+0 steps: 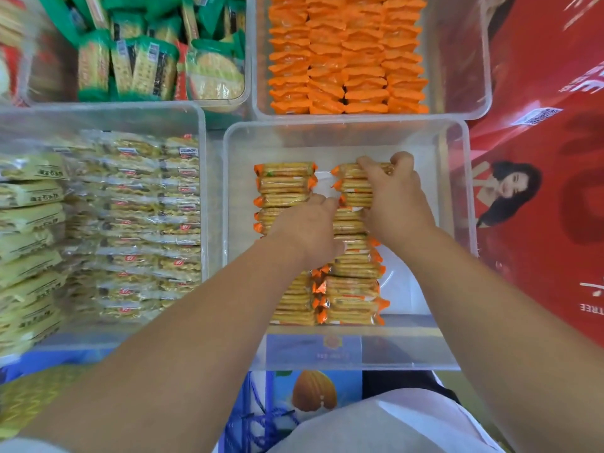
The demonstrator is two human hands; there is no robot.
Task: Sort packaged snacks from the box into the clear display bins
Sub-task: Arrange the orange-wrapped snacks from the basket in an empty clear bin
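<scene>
A person leans over a clear bin (343, 126) with both arms stretched into it. Inside are cracker packs (284, 184) with orange ends, standing side by side in two rows. The rows start at the near wall of the bin and stop short of the far wall. The bin floor is bare along the right wall.

The right hand (397, 204) is at the far end of the right row. Its fingers (369, 165) are curled over the last cracker packs there and grip them. The left hand (307, 230) lies on the left row, with its fingertips at the gap between the two rows. I cannot tell if it grips a pack or only presses on it.

Just beside the bin's left wall, yellow packs (130, 223) fill a second bin (104, 109). Past the far wall there are orange packs (343, 53) and, further left, green packs (147, 60). A red box (539, 93) stands to the right. A blue box (313, 393) shows under the near edge.
</scene>
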